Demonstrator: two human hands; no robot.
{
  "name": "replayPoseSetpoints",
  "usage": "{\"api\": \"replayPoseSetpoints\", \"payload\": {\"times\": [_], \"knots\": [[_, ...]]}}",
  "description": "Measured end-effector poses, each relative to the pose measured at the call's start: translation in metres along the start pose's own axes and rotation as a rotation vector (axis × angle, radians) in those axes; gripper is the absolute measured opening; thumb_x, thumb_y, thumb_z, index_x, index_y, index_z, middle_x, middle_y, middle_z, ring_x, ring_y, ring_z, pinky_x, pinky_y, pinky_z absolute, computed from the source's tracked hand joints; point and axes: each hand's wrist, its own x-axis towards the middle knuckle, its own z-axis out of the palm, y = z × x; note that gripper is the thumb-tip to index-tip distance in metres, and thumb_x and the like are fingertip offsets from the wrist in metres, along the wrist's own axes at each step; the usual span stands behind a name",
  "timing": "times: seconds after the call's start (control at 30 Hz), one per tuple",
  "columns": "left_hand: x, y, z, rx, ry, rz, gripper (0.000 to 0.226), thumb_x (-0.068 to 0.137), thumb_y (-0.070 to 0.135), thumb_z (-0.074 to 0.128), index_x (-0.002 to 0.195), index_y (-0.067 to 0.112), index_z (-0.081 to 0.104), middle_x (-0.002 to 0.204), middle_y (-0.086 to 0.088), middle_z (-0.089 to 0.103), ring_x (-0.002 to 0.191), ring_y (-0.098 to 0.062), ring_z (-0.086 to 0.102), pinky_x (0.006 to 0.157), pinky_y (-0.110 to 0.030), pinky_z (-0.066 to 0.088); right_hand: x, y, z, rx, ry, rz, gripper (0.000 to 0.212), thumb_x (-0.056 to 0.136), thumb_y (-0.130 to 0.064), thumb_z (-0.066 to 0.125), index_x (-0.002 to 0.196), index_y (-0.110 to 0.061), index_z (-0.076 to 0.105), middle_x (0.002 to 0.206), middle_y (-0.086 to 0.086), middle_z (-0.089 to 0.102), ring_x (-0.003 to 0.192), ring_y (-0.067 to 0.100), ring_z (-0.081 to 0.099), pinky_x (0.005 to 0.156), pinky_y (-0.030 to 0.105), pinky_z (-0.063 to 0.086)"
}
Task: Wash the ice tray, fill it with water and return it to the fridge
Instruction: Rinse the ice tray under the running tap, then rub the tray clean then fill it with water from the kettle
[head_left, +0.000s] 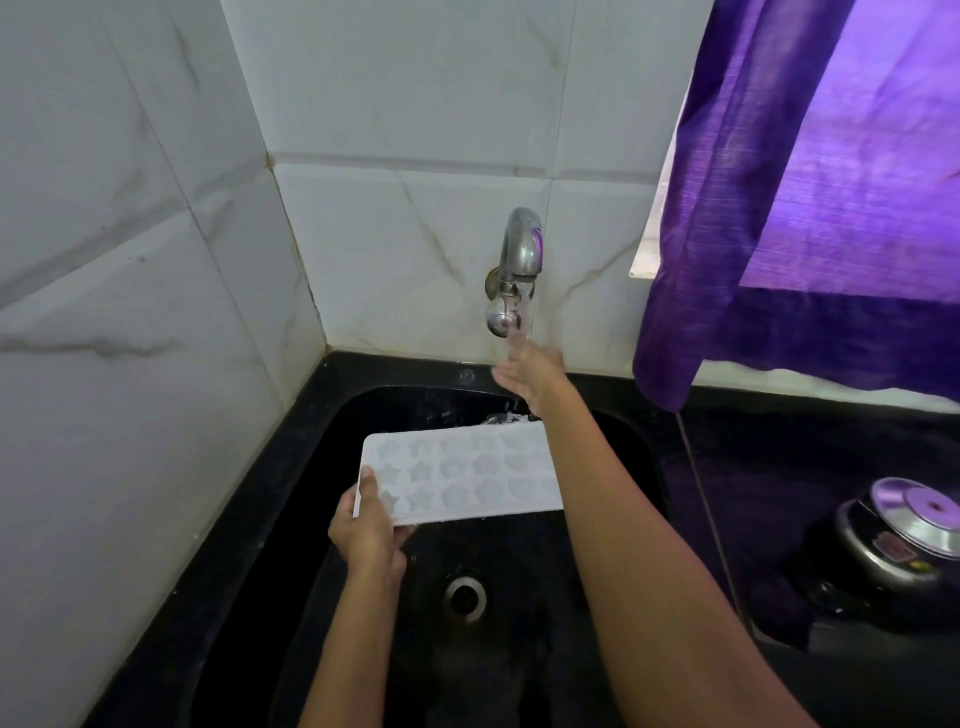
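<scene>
Two bare forearms reach in from the bottom edge over a black rectangular sink (322, 499) with a round metal drain (465, 597) in its floor. On the left, the left hand (369, 530) grasps the near left corner of a white plastic ice tray with star and shell shaped moulds (457, 475), thumb lying on top and fingers curled beneath; the tray hangs level above the basin, its far right corner near the falling water. Beyond it the right hand (530, 371) is released, fingers straight and spread, raised just below the handle of a chrome wall tap (519, 270), with water running over its fingertips. To the right, on the black surface (779, 467), stands a dark pot with a shiny steel lid (904, 540). Behind rise white marbled wall tiles (156, 260), and a purple curtain (810, 208) hangs at the upper right.
</scene>
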Motion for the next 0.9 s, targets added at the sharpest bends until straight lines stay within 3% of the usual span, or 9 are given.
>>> {"api": "replayPoseSetpoints", "payload": {"times": [0.1, 0.2, 0.27, 0.33, 0.43, 0.53, 0.63, 0.83, 0.9], "knots": [[-0.012, 0.001, -0.010, -0.018, 0.003, 0.010, 0.031, 0.093, 0.032, 0.057, 0.115, 0.011, 0.060, 0.105, -0.010, 0.064, 0.088, -0.025, 0.064, 0.056, -0.035, 0.052, -0.026, 0.018, -0.017, -0.525, 0.109, -0.122, 0.020, 0.093, -0.024, 0.056, 0.090, -0.006, 0.062, 0.090, 0.011, 0.060, 0.079, 0.024, 0.058, 0.068, 0.031, 0.048], [-0.024, -0.003, -0.024, -0.027, 0.011, 0.016, 0.028, 0.093, 0.033, 0.057, 0.111, 0.011, 0.060, 0.103, -0.011, 0.064, 0.081, -0.023, 0.064, 0.056, -0.036, 0.052, -0.058, 0.040, -0.046, -0.748, 0.221, -0.295, 0.020, 0.096, -0.023, 0.048, 0.080, -0.012, 0.055, 0.085, 0.006, 0.056, 0.078, 0.022, 0.052, 0.066, 0.027, 0.035], [-0.032, -0.006, -0.034, -0.035, 0.010, 0.024, 0.027, 0.093, 0.033, 0.057, 0.109, 0.012, 0.060, 0.101, -0.010, 0.064, 0.076, -0.020, 0.063, 0.055, -0.035, 0.051, -0.074, 0.059, -0.069, -0.752, 0.266, -0.320, 0.020, 0.097, -0.032, 0.047, 0.088, -0.016, 0.055, 0.091, 0.006, 0.058, 0.086, 0.023, 0.055, 0.069, 0.029, 0.034], [-0.041, -0.009, -0.043, -0.042, 0.010, 0.024, 0.029, 0.093, 0.033, 0.057, 0.111, 0.011, 0.060, 0.099, -0.009, 0.064, 0.074, -0.019, 0.063, 0.053, -0.034, 0.051, -0.088, 0.075, -0.089, -0.732, 0.211, -0.214, 0.033, 0.096, -0.046, 0.046, 0.085, -0.017, 0.056, 0.092, 0.005, 0.061, 0.091, 0.026, 0.059, 0.071, 0.030, 0.037], [-0.057, -0.017, -0.056, -0.064, 0.011, 0.016, 0.030, 0.093, 0.035, 0.057, 0.109, 0.010, 0.060, 0.094, -0.007, 0.065, 0.074, -0.019, 0.064, 0.053, -0.034, 0.051, -0.110, 0.094, -0.104, -0.588, 0.063, -0.035, 0.047, 0.094, -0.056, 0.044, 0.077, -0.014, 0.057, 0.081, 0.000, 0.057, 0.080, 0.019, 0.055, 0.074, 0.031, 0.040], [-0.074, -0.027, -0.068, -0.068, 0.019, 0.025, 0.029, 0.092, 0.037, 0.057, 0.107, 0.012, 0.060, 0.090, -0.004, 0.066, 0.075, -0.019, 0.065, 0.052, -0.032, 0.053, -0.129, 0.112, -0.105, -0.458, 0.056, -0.033, 0.044, 0.097, -0.051, 0.042, 0.084, -0.012, 0.058, 0.085, 0.002, 0.059, 0.084, 0.019, 0.056, 0.079, 0.033, 0.043], [-0.092, -0.036, -0.079, -0.102, 0.021, 0.016, 0.032, 0.091, 0.041, 0.057, 0.109, 0.014, 0.061, 0.090, -0.004, 0.067, 0.078, -0.020, 0.066, 0.059, -0.036, 0.054, -0.139, 0.124, -0.112, -0.459, 0.115, -0.091, 0.045, 0.101, -0.044, 0.038, 0.074, -0.012, 0.056, 0.082, 0.005, 0.059, 0.087, 0.024, 0.057, 0.076, 0.032, 0.040], [-0.125, -0.061, -0.098, -0.345, -0.142, -0.131, 0.049, 0.091, 0.053, 0.048, 0.122, 0.015, 0.055, 0.115, -0.012, 0.063, 0.099, -0.028, 0.061, 0.075, -0.042, 0.051, -0.159, 0.144, -0.134, -0.401, 0.125, -0.091, 0.047, 0.101, -0.042, 0.039, 0.063, -0.015, 0.045, 0.068, 0.001, 0.049, 0.067, 0.016, 0.048, 0.068, 0.032, 0.038], [-0.132, -0.069, -0.100, -0.393, -0.208, -0.170, 0.057, 0.091, 0.063, 0.038, 0.120, 0.017, 0.055, 0.113, -0.015, 0.062, 0.102, -0.034, 0.059, 0.079, -0.051, 0.050, -0.164, 0.148, -0.139, -0.386, 0.127, -0.105, 0.049, 0.102, -0.041, 0.038, 0.061, -0.014, 0.042, 0.064, 0.000, 0.045, 0.061, 0.012, 0.043, 0.059, 0.029, 0.036]]}}
